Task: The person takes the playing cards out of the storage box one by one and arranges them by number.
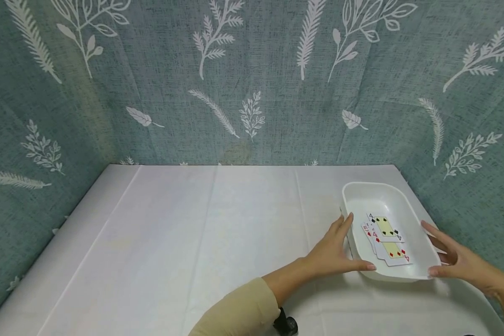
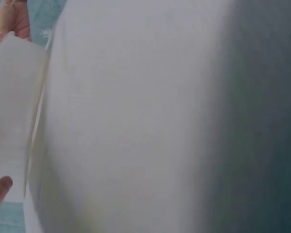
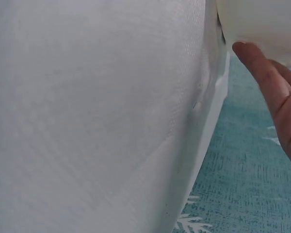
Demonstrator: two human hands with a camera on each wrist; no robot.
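Observation:
A white plastic tray (image 1: pixel 375 198) stands at the right of the table. Several playing cards (image 1: pixel 388 240) lie overlapped and face up inside it, a black four on top and red cards beneath. My left hand (image 1: pixel 329 254) holds the tray's near left corner, fingers along the left side and thumb at the front rim. On the opposite side my right hand (image 1: pixel 458 259) grips the near right corner, its fingers bent against the outer wall. The left wrist view shows the tray's outer wall (image 2: pixel 12 107) and my thumb; the right wrist view shows my right fingers (image 3: pixel 264 75) against the tray.
A white cloth covers the table (image 1: pixel 172 242). Green leaf-patterned fabric (image 1: pixel 269 121) hangs behind and along both sides, close to the right hand. A black strapped device (image 1: pixel 286 323) sits below the left forearm.

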